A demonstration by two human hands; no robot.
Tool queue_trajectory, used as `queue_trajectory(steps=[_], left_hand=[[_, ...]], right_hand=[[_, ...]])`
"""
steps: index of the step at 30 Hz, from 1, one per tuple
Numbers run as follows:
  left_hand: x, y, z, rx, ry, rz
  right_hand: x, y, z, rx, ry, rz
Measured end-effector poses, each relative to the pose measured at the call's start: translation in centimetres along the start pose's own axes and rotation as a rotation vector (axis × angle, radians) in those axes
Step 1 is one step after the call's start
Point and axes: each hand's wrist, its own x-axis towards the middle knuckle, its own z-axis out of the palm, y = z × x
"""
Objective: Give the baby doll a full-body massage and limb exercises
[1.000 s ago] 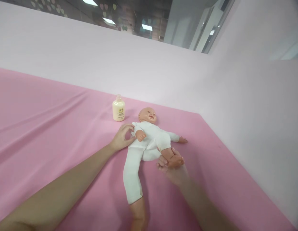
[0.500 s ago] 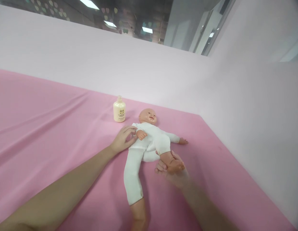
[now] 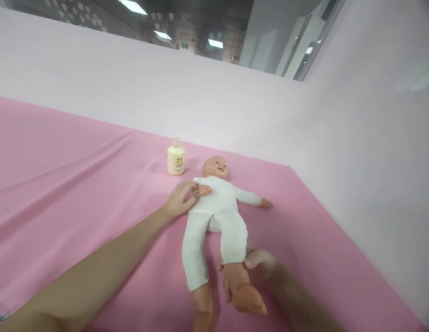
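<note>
A baby doll (image 3: pixel 216 196) in white clothing lies on its back on the pink sheet (image 3: pixel 107 193), its head away from me and its bare feet towards me. My left hand (image 3: pixel 181 197) is closed around the doll's arm on the left, beside the chest. The doll's small fist shows just past my fingertips. My right hand (image 3: pixel 259 263) grips the doll's lower leg on the right, wrapped around it from underneath near the trouser cuff. Part of that hand is hidden behind the leg, and it looks blurred.
A cream-coloured pump bottle (image 3: pixel 176 159) with a dark printed label stands left of the doll's head. Behind the sheet rises a white wall (image 3: pixel 166 97), with a window (image 3: pixel 200 27) above it. Another pale wall (image 3: pixel 370 152) runs along the right side.
My right hand has brought the doll's leg down and towards me, from bent up near the belly to nearly straight. My left hand stays at the doll's arm.
</note>
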Motion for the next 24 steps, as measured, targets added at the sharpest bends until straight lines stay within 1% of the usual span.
queue_trajectory(steps=[2, 3, 7, 9, 11, 13, 15, 17, 21, 24], left_hand=[[0.0, 0.1, -0.2, 0.006, -0.012, 0.009], [0.1, 0.2, -0.3, 0.011, -0.019, 0.015], [0.0, 0.4, -0.5, 0.026, -0.060, 0.062], [-0.1, 0.4, -0.5, 0.036, -0.078, 0.083], [-0.1, 0.5, -0.5, 0.047, -0.092, 0.092], [-0.1, 0.6, -0.6, 0.052, -0.101, 0.091], [-0.1, 0.9, -0.7, 0.057, -0.111, 0.089], [-0.1, 1.2, -0.8, 0.066, -0.116, 0.104], [0.0, 1.7, -1.0, 0.081, -0.106, 0.177], [0.0, 1.8, -1.0, 0.085, -0.113, 0.181]], right_hand=[[0.0, 0.2, -0.2, 0.021, 0.011, -0.011], [0.1, 0.3, -0.3, 0.041, 0.052, -0.057], [0.8, -0.1, -1.0, 0.161, 0.278, -0.330], [1.1, -0.6, -1.2, 0.249, 0.367, -0.404], [1.4, -1.0, -1.4, 0.339, 0.449, -0.448], [1.7, -1.0, -1.5, 0.374, 0.502, -0.455], [1.9, -0.8, -1.5, 0.359, 0.532, -0.446], [2.0, -0.5, -1.5, 0.338, 0.555, -0.434], [2.2, -0.4, -1.3, 0.323, 0.610, -0.407], [2.2, -0.6, -1.3, 0.313, 0.620, -0.380]])
